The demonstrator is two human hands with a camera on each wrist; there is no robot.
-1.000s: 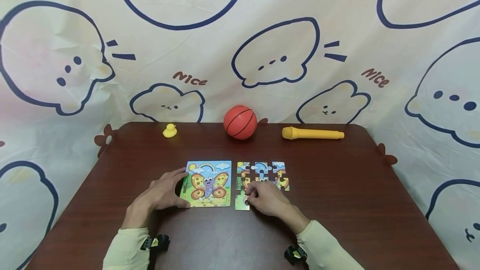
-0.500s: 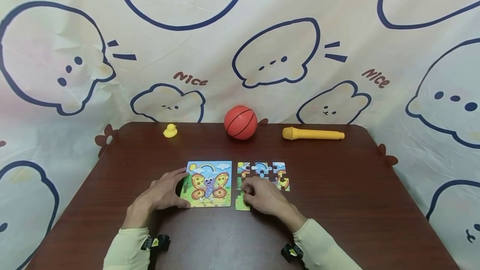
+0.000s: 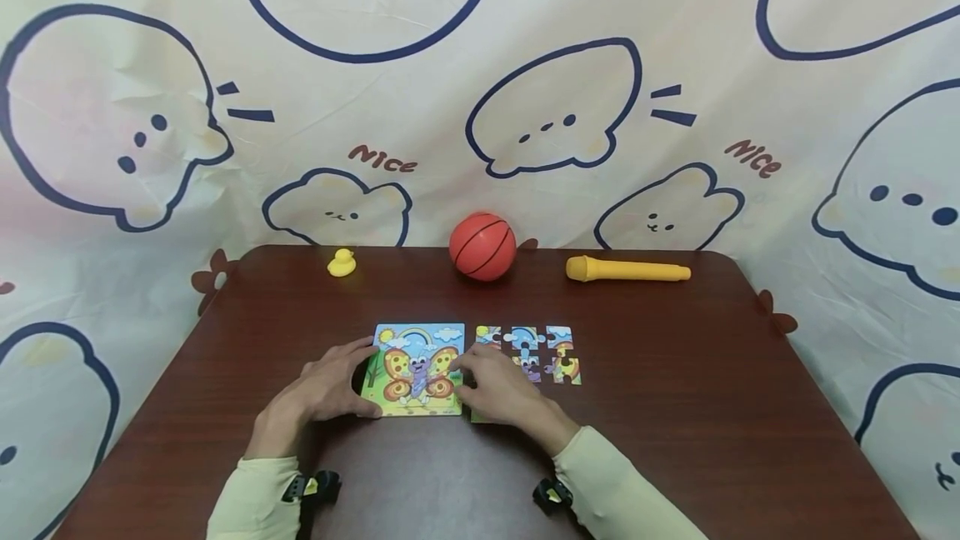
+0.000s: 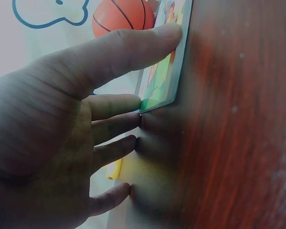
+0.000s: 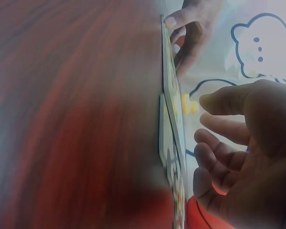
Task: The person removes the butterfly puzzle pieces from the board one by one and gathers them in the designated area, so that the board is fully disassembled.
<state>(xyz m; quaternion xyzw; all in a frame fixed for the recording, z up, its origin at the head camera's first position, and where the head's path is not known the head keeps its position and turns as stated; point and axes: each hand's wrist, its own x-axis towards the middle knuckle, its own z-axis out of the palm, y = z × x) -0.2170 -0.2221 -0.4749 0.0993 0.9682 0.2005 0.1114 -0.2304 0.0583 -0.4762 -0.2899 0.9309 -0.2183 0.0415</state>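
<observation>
A square butterfly picture board [image 3: 417, 361] lies flat on the table. At its left side is my left hand [image 3: 318, 386]; the left wrist view shows the thumb [image 4: 148, 45] on the board's edge, with the index fingertip touching near a corner and the other fingers straight against the tabletop. Jigsaw pieces [image 3: 525, 337] lie in rows right of the board, the nearer left ones partly hidden under my right hand [image 3: 498, 390]. That hand hovers over the board's right edge, fingers loosely bent. In the right wrist view nothing shows between its thumb and fingertips.
Along the far edge of the brown table [image 3: 720, 407] stand a yellow rubber duck [image 3: 342, 262], a small red basketball [image 3: 482, 247] and a yellow toy microphone [image 3: 628, 269]. A cartoon-printed cloth [image 3: 540, 207] hangs behind.
My right hand has moved left from over the jigsaw pieces to the board's right edge, uncovering the middle piece. The left hand and the board have stayed put.
</observation>
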